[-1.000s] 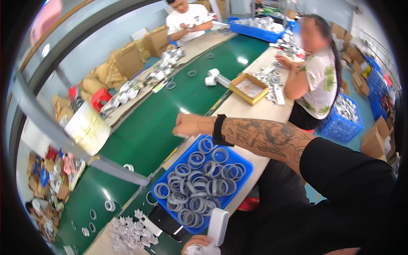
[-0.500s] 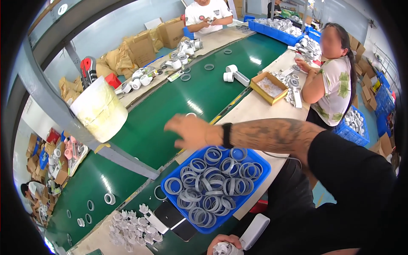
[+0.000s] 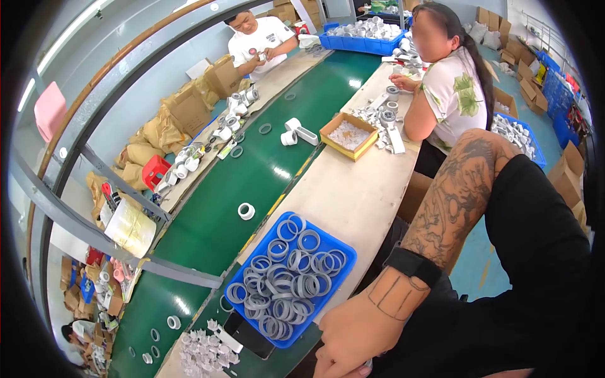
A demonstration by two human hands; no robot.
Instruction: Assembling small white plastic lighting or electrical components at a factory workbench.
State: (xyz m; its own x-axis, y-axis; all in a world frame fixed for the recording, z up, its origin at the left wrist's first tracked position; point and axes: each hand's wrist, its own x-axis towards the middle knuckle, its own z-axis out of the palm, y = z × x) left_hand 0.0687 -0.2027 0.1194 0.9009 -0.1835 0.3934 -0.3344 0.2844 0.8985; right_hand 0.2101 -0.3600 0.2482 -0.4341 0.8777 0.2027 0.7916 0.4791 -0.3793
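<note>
Right hand [image 3: 359, 337] sits at about 6 o'clock, low on the near edge of the bench [image 3: 353, 195], forearm with a black wristband [image 3: 413, 264] running up toward 2 o'clock. Fingers are curled down over something small and pale at the very bottom edge — can't tell what it is, or whether the grip is actually closed on it. Left hand isn't anywhere in the shot.

Just beside the hand, at its 10 o'clock, is the blue tray [image 3: 343, 255], sitting on the bench and piled with grey rings [image 3: 287, 277]. The hand is close to the tray's near corner but not touching it. Below the tray at 7 o'clock there's a dark flat phone-like thing [image 3: 255, 337] and a heap of small white parts [image 3: 205, 353].

The green belt [image 3: 208, 233] runs alongside the bench from 7 o'clock up to 12. One white ring [image 3: 246, 211] sits on it near the tray, a white fitting [image 3: 299, 133] further up, and a few loose rings down at the 7 o'clock end.

At 12–1 o'clock a cardboard box [image 3: 348, 135] of pale bits sits on the bench, and a person in a leaf-print top [image 3: 454, 94] sits right next to it with grey parts in front. Another person in a white shirt [image 3: 258, 41] works across the belt at 11 o'clock — both well apart from the tray.
</note>
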